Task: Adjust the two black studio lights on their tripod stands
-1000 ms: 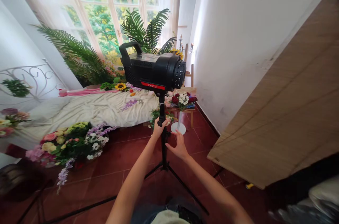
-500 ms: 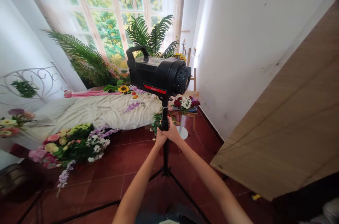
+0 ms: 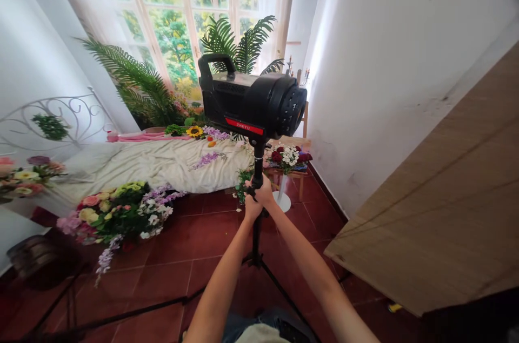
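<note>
A black studio light (image 3: 251, 100) with a top handle and a red label sits on a black stand (image 3: 256, 240) in front of me. My right hand (image 3: 264, 192) is wrapped round the stand's upper pole, just under the light. My left hand (image 3: 252, 208) grips the same pole, touching the right hand and slightly lower. The stand's legs spread over the red tiled floor (image 3: 166, 246). Both hands' fingers are partly hidden behind the pole.
Behind the light stands a bed with a cream blanket (image 3: 154, 167). Flowers (image 3: 117, 213) lie at its near side. A white-stemmed flower stand (image 3: 283, 200) is just right of the pole. A large wooden panel (image 3: 438, 213) leans at the right; a dark lamp (image 3: 40, 262) is lower left.
The view has shifted, and the light looks larger and a little higher and further right. My left hand sits lower on the pole relative to my right hand.
</note>
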Tool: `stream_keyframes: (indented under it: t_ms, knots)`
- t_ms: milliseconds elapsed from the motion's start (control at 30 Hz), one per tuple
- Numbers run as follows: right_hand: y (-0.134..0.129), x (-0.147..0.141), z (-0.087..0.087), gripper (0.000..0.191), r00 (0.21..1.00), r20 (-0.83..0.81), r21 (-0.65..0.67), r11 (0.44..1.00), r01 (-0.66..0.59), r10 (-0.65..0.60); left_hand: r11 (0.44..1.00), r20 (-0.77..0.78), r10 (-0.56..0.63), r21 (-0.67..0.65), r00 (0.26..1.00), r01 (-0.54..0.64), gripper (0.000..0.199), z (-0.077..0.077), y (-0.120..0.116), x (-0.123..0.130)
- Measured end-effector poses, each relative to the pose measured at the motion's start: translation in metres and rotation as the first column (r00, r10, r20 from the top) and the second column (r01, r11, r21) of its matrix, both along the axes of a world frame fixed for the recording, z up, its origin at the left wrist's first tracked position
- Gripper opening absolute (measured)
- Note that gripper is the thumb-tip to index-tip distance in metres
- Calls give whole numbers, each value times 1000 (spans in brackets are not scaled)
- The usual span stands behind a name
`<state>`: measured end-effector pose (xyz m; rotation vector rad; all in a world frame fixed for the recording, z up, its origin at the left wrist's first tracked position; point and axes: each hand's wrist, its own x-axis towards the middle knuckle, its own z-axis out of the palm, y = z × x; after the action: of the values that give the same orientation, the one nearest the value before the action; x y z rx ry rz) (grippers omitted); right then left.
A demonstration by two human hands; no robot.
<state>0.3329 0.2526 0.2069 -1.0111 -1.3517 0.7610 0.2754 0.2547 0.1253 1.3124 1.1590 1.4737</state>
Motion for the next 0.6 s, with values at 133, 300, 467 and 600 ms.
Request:
stream_keyframes:
  t_ms: [133,300,467,600]
  knots:
    - [9,5,30,32,998,18,71,995,-63,61,999,-109,33,23,994,-30,27,-7,0,1]
    - [15,8,80,30,995,27,160,982,-102,99,1000,-113,7,-6,994,-8,32,-9,-1,2]
    - [21,12,114,31,993,52,246,962,-116,107,999,-100,3,-35,995,-6,34,-12,1,3]
    - [21,12,116,30,994,47,230,967,-109,101,1000,-88,-8,-15,996,6,35,-10,0,4]
